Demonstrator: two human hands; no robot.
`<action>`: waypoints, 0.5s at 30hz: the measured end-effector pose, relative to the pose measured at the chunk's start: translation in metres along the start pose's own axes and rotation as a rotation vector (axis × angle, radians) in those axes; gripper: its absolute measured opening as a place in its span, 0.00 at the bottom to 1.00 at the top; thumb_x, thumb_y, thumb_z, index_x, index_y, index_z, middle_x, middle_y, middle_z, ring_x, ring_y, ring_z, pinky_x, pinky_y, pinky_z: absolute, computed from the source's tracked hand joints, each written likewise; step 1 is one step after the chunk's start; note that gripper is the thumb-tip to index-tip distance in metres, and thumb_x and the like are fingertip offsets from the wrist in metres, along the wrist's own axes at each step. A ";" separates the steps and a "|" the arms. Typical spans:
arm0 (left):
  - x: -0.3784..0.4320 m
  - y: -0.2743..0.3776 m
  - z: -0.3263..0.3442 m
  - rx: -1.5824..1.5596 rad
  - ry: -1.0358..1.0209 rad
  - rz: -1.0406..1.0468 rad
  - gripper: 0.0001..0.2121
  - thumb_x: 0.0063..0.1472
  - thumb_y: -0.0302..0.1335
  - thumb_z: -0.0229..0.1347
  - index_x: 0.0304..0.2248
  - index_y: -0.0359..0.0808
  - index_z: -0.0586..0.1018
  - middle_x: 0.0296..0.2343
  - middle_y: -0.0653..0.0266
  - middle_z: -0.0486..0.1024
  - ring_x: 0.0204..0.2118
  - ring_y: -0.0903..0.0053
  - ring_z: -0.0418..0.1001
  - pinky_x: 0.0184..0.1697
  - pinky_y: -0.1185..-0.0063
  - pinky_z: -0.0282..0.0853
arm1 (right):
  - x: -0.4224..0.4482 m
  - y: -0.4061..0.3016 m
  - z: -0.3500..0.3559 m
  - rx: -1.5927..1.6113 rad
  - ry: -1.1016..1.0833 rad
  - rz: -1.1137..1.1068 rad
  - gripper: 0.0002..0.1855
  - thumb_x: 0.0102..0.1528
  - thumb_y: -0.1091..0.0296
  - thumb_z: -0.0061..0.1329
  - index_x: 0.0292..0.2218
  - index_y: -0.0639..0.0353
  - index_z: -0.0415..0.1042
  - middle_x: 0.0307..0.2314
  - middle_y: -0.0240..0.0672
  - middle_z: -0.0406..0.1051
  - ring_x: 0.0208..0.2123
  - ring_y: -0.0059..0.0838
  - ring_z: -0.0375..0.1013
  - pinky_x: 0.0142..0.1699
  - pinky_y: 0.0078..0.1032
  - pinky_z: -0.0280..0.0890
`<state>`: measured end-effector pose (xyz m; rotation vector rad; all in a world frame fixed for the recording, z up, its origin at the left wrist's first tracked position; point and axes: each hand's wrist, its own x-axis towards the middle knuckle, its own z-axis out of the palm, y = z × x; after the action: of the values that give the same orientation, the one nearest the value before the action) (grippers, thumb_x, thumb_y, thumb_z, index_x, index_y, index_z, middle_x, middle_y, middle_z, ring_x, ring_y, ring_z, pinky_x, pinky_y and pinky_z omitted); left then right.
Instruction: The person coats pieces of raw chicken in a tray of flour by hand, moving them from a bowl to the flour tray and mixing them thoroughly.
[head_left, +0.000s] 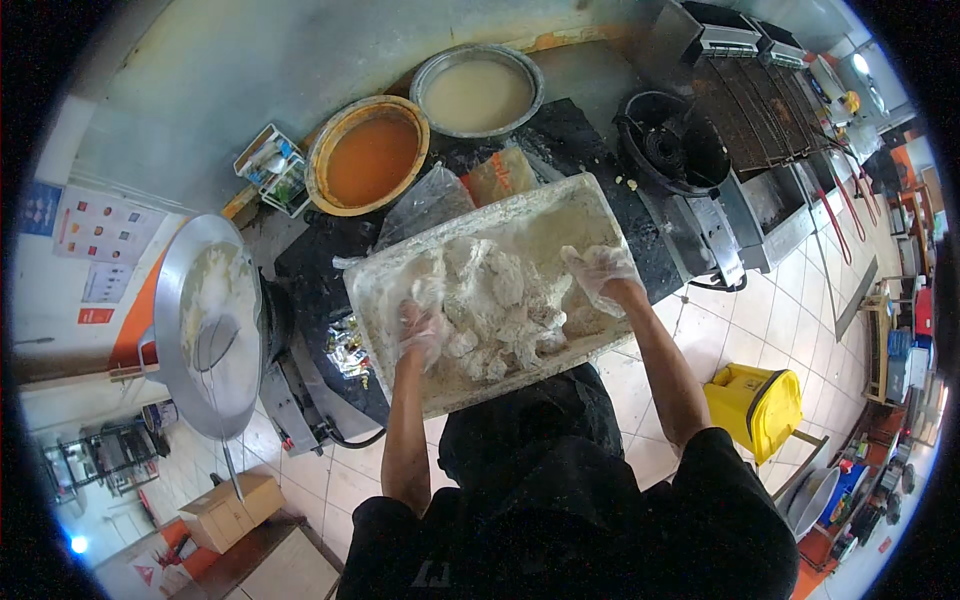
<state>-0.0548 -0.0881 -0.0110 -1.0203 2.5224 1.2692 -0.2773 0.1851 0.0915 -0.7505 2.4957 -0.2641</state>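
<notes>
Before me a rectangular white tub (611, 196) holds flour and several flour-coated pieces (499, 292), which look like raw chicken. My left hand (421, 326), in a clear plastic glove, is inside the tub at the left of the heap. Motion blur and flour hide whether its fingers grip anything. My right hand (600, 277), also gloved and dusted with flour, is over the tub's right end. Its fingers are apart and point left, with nothing seen in them.
Behind the tub stand a basin of orange liquid (373, 161) and a metal basin of pale liquid (478, 94). A large wok (169, 300) with a wire strainer (216, 343) sits at left. At right are a black burner (671, 142) and a yellow bin (750, 409).
</notes>
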 end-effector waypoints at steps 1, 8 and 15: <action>0.002 -0.014 0.006 0.123 0.128 -0.114 0.25 0.54 0.41 0.46 0.48 0.35 0.63 0.42 0.55 0.66 0.44 0.63 0.63 0.48 0.69 0.58 | -0.005 -0.004 0.003 -0.042 0.001 -0.016 0.19 0.53 0.58 0.36 0.44 0.56 0.64 0.36 0.45 0.68 0.36 0.41 0.69 0.40 0.32 0.64; -0.031 -0.013 0.009 -0.052 -0.259 -0.229 0.23 0.56 0.38 0.48 0.49 0.34 0.64 0.48 0.59 0.62 0.51 0.69 0.58 0.54 0.76 0.51 | 0.005 0.018 0.060 0.094 -0.280 -0.013 0.26 0.53 0.65 0.35 0.52 0.62 0.52 0.47 0.40 0.59 0.47 0.31 0.61 0.51 0.27 0.56; -0.038 0.019 0.017 -0.479 0.027 -0.271 0.29 0.56 0.44 0.46 0.52 0.34 0.58 0.52 0.61 0.55 0.54 0.70 0.52 0.56 0.77 0.45 | 0.037 0.038 0.108 1.313 -0.325 -0.030 0.25 0.58 0.57 0.33 0.52 0.63 0.53 0.49 0.34 0.56 0.49 0.24 0.57 0.55 0.23 0.49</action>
<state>-0.0405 -0.0481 0.0059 -1.4177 2.0399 1.8167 -0.2641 0.1923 -0.0276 -0.2083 1.4857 -1.4395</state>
